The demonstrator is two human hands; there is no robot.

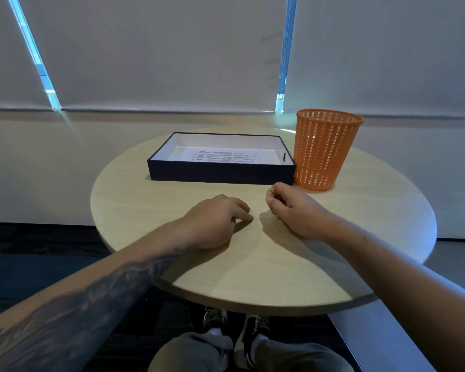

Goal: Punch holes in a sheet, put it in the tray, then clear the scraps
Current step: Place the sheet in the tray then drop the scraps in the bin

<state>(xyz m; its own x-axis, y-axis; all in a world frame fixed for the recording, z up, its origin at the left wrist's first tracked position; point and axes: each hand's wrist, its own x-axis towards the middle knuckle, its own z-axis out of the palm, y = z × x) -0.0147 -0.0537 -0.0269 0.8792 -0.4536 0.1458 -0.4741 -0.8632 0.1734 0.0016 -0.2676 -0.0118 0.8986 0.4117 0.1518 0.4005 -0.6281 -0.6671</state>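
A printed sheet (223, 154) lies flat inside the dark, white-lined tray (220, 173) at the back of the round table (279, 277). An orange slotted waste basket (325, 149) stands right beside the tray's right end. My left hand (215, 221) rests palm down on the tabletop in front of the tray, fingers curled with the tips touching the wood. My right hand (293, 208) sits just right of it, fingers closed into a loose fist near the tray's front right corner. Whether either hand pinches scraps is too small to tell. No hole punch is in view.
The table's front edge is close to my lap, and my knees and shoes (234, 331) show beneath it. A wall with drawn blinds (159, 49) runs behind the table. Dark carpet lies to the left.
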